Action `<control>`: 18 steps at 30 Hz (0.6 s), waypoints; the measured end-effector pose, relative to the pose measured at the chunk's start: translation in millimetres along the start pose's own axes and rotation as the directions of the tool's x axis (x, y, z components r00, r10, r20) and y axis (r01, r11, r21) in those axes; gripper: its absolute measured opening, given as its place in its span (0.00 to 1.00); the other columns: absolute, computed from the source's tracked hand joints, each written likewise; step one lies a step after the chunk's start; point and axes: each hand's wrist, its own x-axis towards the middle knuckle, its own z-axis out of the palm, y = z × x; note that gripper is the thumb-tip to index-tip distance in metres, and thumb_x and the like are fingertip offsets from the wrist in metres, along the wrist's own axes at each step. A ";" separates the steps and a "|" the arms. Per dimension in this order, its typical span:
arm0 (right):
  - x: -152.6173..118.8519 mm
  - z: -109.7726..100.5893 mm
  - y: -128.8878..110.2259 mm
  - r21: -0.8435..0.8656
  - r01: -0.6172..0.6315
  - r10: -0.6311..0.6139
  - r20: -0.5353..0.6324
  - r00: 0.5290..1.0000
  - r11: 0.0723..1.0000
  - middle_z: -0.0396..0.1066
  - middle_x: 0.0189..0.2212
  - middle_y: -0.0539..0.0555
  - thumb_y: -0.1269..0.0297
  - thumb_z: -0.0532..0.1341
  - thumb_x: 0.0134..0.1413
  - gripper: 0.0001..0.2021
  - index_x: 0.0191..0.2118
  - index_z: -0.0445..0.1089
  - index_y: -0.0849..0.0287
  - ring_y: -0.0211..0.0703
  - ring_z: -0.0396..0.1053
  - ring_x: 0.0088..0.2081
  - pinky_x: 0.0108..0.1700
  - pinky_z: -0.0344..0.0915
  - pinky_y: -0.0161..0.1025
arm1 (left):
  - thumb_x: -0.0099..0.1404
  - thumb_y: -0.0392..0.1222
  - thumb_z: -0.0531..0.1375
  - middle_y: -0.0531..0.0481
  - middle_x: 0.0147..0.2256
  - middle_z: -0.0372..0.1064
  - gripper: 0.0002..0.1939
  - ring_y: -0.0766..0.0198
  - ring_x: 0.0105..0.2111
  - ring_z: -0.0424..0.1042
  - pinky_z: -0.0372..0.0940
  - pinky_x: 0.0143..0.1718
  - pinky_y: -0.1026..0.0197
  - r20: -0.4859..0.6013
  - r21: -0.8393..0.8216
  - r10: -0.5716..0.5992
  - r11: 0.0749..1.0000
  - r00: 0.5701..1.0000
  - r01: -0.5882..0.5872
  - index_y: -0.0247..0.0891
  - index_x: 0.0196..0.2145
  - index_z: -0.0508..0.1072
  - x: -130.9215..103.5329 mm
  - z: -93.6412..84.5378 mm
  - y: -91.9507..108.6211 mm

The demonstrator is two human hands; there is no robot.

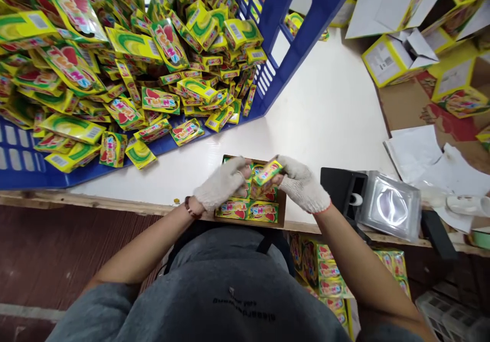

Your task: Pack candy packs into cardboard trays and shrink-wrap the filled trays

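Observation:
An open carton [281, 210] lies at the table's front edge, holding several small yellow-green packs in rows. My right hand [300, 181], in a white knitted glove, grips a small yellow-green pack [268, 172] tilted above the carton's right part. Over the carton's left side is my left hand [226, 182], gloved too, its fingers bent and touching or nearly touching the packs inside; whether it holds one I cannot make out. Fingertips of both gloves look bare. The hands partly hide the middle packs.
A large blue basket [285, 58] heaped with loose packs [161, 99] fills the back left of the white table [329, 102]. At right are a black device [339, 189], a clear plastic tray [394, 206], papers [417, 150] and opened yellow boxes [386, 61]. Filled cartons [331, 275] stand below.

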 end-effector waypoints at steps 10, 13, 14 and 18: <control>34.4 29.1 -5.5 -0.881 -0.043 0.566 0.264 0.781 0.471 0.75 0.46 0.62 0.72 0.56 0.58 0.17 0.51 0.73 0.57 0.53 0.74 0.44 0.42 0.66 0.44 | 0.53 0.31 0.66 0.44 0.41 0.66 0.13 0.38 0.55 0.57 0.49 0.57 0.36 -0.320 0.767 0.258 0.636 0.912 0.089 0.37 0.32 0.65 58.5 -110.8 -36.2; 31.2 39.4 -6.2 -0.894 -0.106 0.557 0.175 0.812 0.435 0.71 0.51 0.65 0.72 0.57 0.58 0.19 0.55 0.70 0.58 0.53 0.73 0.47 0.41 0.67 0.43 | 0.51 0.38 0.69 0.46 0.35 0.64 0.17 0.39 0.56 0.57 0.49 0.55 0.41 -0.407 0.743 0.259 0.652 0.876 0.152 0.38 0.27 0.62 58.3 -113.8 -43.5; 28.3 40.4 -5.0 -0.891 -0.130 0.548 0.149 0.823 0.436 0.70 0.52 0.66 0.71 0.57 0.58 0.19 0.55 0.69 0.59 0.54 0.73 0.48 0.42 0.67 0.44 | 0.50 0.41 0.71 0.47 0.34 0.63 0.19 0.40 0.55 0.58 0.50 0.53 0.43 -0.426 0.728 0.252 0.666 0.869 0.164 0.38 0.26 0.61 56.9 -113.7 -44.8; 15.1 39.6 9.1 -0.861 -0.149 0.554 0.171 0.815 0.485 0.71 0.51 0.66 0.71 0.57 0.58 0.15 0.51 0.71 0.62 0.52 0.72 0.48 0.46 0.67 0.44 | 0.44 0.42 0.72 0.51 0.32 0.62 0.23 0.51 0.42 0.66 0.58 0.43 0.52 -0.475 0.645 0.191 0.740 0.859 0.191 0.39 0.31 0.63 43.7 -104.8 -41.8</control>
